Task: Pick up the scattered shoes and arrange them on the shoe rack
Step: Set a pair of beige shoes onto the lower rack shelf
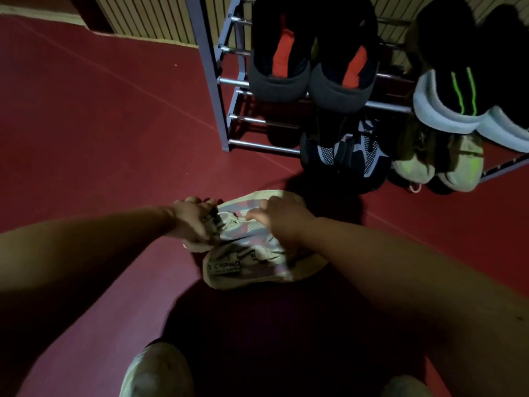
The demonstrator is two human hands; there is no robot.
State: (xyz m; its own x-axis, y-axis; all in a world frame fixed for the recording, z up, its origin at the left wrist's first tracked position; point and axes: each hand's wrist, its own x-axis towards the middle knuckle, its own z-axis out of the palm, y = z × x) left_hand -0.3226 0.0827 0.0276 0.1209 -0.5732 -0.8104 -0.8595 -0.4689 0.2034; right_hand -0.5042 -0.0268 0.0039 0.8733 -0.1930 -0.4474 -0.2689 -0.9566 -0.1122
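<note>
- My left hand point(194, 222) is closed around the collar end of a pale beige knit sneaker with pink-grey patches point(243, 224), fingers curled tight on the fabric
- My right hand point(282, 217) rests on top of the same sneaker, fingers bent down over the lace area; cannot tell if it truly grips or just presses
- A second pale beige sneaker with dark printed lettering on its side point(246, 267) lies just under and nearer to me, touching the first one, on the dark red floor point(86, 124)
- Both pale sneakers are off the rack, on the floor in front of it
- Grey metal shoe rack with chrome rails point(226, 81) stands ahead to the right, against a slatted beige wall point(148, 18)
- Upper rail: a pair of black shoes with orange-red insoles and grey heels point(312, 70), heels toward me, side by side and touching
- To their right on the same level, a black shoe with neon green stripes and a thick white sole point(458, 96); its partner is partly cut off at the frame edge
- Lower level: a pair of dark navy and white mesh trainers point(349, 153), heels poking out past the front rail
- Beside them on the right, a pair of olive and lime-yellow sneakers point(440, 161)
- Lighting is dim, the shoes' upper parts are lost in shadow
- My two knees in light trousers point(154, 371) show at the bottom edge
</note>
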